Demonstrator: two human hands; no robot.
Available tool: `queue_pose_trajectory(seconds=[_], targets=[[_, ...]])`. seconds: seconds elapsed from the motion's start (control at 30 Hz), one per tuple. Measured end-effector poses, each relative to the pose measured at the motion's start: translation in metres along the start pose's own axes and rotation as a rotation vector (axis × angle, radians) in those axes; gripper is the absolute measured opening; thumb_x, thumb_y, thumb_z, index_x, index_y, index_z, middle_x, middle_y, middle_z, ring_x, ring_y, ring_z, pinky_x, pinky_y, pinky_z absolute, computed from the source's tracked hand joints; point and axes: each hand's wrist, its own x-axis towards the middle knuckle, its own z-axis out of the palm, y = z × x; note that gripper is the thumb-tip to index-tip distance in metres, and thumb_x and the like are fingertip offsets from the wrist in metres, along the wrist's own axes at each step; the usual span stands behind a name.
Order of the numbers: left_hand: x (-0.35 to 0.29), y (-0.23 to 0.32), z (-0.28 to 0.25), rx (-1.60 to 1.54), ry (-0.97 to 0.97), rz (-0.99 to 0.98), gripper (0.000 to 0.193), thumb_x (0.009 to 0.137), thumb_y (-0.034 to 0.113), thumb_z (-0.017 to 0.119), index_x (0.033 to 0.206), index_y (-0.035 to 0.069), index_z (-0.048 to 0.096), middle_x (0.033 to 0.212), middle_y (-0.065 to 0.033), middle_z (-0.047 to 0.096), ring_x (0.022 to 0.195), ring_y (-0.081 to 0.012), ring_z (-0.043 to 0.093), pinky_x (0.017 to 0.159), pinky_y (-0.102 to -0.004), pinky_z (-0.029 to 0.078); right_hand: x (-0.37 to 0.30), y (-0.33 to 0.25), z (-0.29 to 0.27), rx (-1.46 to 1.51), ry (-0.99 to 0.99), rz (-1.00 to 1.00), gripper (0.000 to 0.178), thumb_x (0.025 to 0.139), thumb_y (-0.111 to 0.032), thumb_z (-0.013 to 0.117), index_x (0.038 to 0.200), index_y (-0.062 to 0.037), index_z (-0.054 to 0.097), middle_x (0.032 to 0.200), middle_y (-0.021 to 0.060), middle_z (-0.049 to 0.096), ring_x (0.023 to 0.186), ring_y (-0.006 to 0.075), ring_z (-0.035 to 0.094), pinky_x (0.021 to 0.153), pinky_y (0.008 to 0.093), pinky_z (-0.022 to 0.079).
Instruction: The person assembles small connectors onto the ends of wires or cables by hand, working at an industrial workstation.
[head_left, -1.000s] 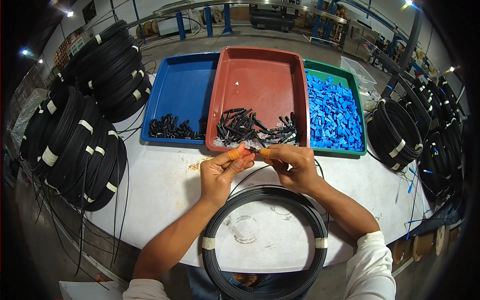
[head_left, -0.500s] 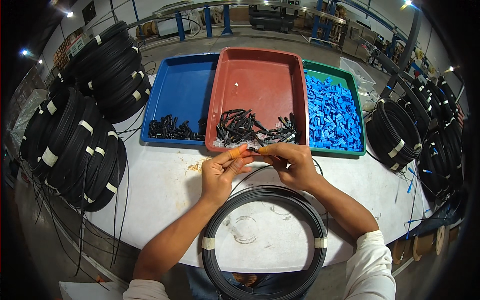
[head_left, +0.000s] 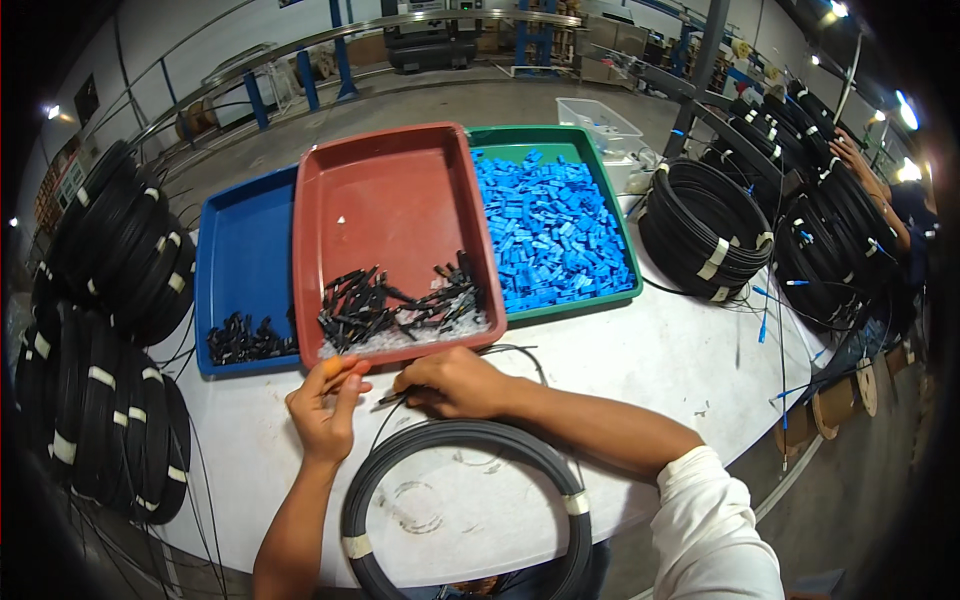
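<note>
A coil of black cable, bound with pale tape, leans at the table's near edge. Its loose end runs up to my right hand, which is palm down just in front of the red tray. Those fingers are closed on the cable, and a short dark end piece sticks out to the left. My left hand is a little further left, apart from the right. Orange wrapping covers a finger on it. Thumb and fingertips are drawn together; anything between them is too small to make out.
Black connector parts lie in the red tray and the blue tray. Blue clips fill the green tray. Stacked cable coils stand left, another coil right. Clear bins sit behind. Another person's arm reaches at far right.
My hands were together at the red tray's front edge and have come apart, the right turning palm down with the cable. The view has swung right, bringing another person into sight.
</note>
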Motion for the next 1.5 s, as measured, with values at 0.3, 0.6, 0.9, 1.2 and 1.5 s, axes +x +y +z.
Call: queue_pose_trajectory(seconds=[0.3, 0.6, 0.9, 1.2, 1.5], targets=[[0.087, 0.038, 0.067, 0.400, -0.347, 0.487, 0.014, 0.085, 0.002, 0.068, 0.098, -0.001, 0.071, 0.082, -0.0112, 0.075, 0.068, -0.0187, 0.072, 0.063, -0.0282, 0.054, -0.003, 0.003, 0.007, 0.088, 0.073, -0.017, 0.018, 0.073, -0.004, 0.068, 0.090, -0.0021, 0.070, 0.081, 0.0172, 0.069, 0.076, 0.0374, 0.067, 0.069, 0.0464, 0.053], [0.184, 0.030, 0.213, 0.696, -0.697, 1.003, 0.027, 0.073, 0.002, 0.070, 0.100, 0.010, 0.074, 0.090, -0.0041, 0.072, 0.086, -0.0242, 0.066, 0.072, -0.0381, 0.047, -0.003, 0.007, 0.011, 0.123, 0.105, -0.006, 0.016, 0.075, -0.002, 0.063, 0.090, -0.0001, 0.068, 0.084, 0.0189, 0.069, 0.081, 0.0393, 0.067, 0.071, 0.0495, 0.052], [0.198, 0.026, 0.242, 0.961, -0.802, 0.932, 0.023, 0.073, 0.003, 0.069, 0.091, 0.016, 0.074, 0.088, 0.0000, 0.071, 0.095, -0.0216, 0.064, 0.078, -0.0370, 0.045, -0.003, 0.005, 0.006, 0.088, 0.054, -0.010, 0.022, 0.074, -0.002, 0.064, 0.095, 0.0005, 0.070, 0.088, 0.0219, 0.069, 0.087, 0.0400, 0.067, 0.077, 0.0491, 0.053], [0.184, 0.023, 0.237, 0.944, -0.740, 0.817, 0.042, 0.063, 0.002, 0.075, 0.103, 0.017, 0.073, 0.096, -0.0050, 0.070, 0.098, -0.0270, 0.063, 0.081, -0.0402, 0.049, -0.002, 0.020, 0.018, 0.048, 0.147, -0.154, 0.036, 0.077, -0.009, 0.070, 0.113, -0.0026, 0.067, 0.113, 0.0238, 0.066, 0.106, 0.0434, 0.062, 0.091, 0.0492, 0.051], [0.162, 0.026, 0.175, 0.508, -0.599, 0.758, 0.031, 0.071, -0.006, 0.067, 0.099, 0.009, 0.070, 0.099, -0.0121, 0.061, 0.094, -0.0327, 0.064, 0.082, -0.0423, 0.052, 0.005, -0.006, 0.003, 0.021, -0.024, -0.010, 0.031, 0.078, -0.001, 0.069, 0.109, 0.0002, 0.066, 0.104, 0.0215, 0.069, 0.099, 0.0393, 0.066, 0.089, 0.0438, 0.051]])
